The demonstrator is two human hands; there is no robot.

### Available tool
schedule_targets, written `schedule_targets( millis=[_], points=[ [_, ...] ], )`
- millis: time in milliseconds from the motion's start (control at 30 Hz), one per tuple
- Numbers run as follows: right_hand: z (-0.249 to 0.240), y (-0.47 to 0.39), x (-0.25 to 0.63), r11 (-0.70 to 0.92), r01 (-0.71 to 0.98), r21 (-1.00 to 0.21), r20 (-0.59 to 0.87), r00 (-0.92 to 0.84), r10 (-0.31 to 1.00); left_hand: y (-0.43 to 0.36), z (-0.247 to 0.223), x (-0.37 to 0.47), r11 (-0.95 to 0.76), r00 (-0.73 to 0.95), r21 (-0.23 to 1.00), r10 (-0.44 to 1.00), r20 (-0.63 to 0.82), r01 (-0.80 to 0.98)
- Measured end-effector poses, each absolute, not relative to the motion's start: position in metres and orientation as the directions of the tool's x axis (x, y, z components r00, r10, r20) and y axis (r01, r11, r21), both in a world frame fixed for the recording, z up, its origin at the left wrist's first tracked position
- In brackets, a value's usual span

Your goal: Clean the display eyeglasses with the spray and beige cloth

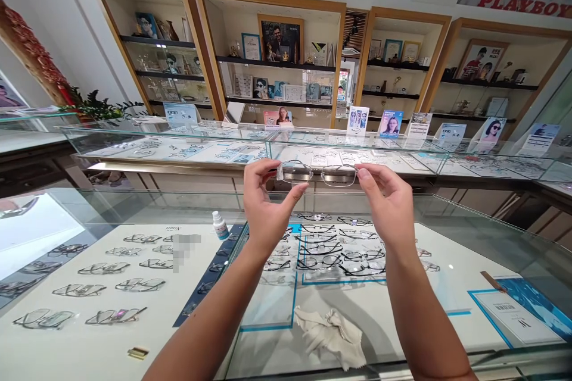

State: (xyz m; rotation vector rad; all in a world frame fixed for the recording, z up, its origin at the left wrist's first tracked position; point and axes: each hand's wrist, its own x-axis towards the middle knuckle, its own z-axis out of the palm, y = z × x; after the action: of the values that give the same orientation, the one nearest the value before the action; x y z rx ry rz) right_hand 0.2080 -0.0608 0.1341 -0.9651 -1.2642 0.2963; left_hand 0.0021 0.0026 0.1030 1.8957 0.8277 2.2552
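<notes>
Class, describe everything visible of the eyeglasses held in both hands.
The eyeglasses have thin, silvery, metal-looking rims around two see-through lenses. They are held up, nearly level, above the glass display case, the left hand and right hand each gripping one end. A small pale, tag-like piece shows beside the left hand's fingertips.

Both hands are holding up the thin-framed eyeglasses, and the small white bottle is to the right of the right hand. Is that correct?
One slip: the head view shows the small white bottle left of the left hand, not right of the right hand. Both hands are holding up the thin-framed eyeglasses.
</notes>
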Motion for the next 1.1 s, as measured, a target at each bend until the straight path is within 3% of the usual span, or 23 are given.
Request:
schedule_targets(
  millis=[300,633,867,1100],
  points=[
    [0.136,-0.068,0.206,0.604,0.358,-0.712,0.702,0.321,0.636,0.024,0.094,0.0,-0.842,-0.203,0.519,0.488,0.849,0.149],
    [0.135,-0.053,0.212,0.607,0.113,-0.786,0.615,0.247,0.749,-0.002,0.1,0.005,-0.847,-0.271,0.313,0.21,0.94,0.43],
    [0.135,-0.051,0.21,0.609,0.076,-0.789,0.609,0.225,0.761,-0.004,0.102,0.006,-0.866,-0.262,0.295,0.199,0.944,0.404],
    [0.132,-0.048,0.204,0.633,0.047,-0.773,0.631,0.164,0.758,-0.002,0.101,0.004,-0.827,-0.263,0.351,0.256,0.93,0.439]
  ],
)
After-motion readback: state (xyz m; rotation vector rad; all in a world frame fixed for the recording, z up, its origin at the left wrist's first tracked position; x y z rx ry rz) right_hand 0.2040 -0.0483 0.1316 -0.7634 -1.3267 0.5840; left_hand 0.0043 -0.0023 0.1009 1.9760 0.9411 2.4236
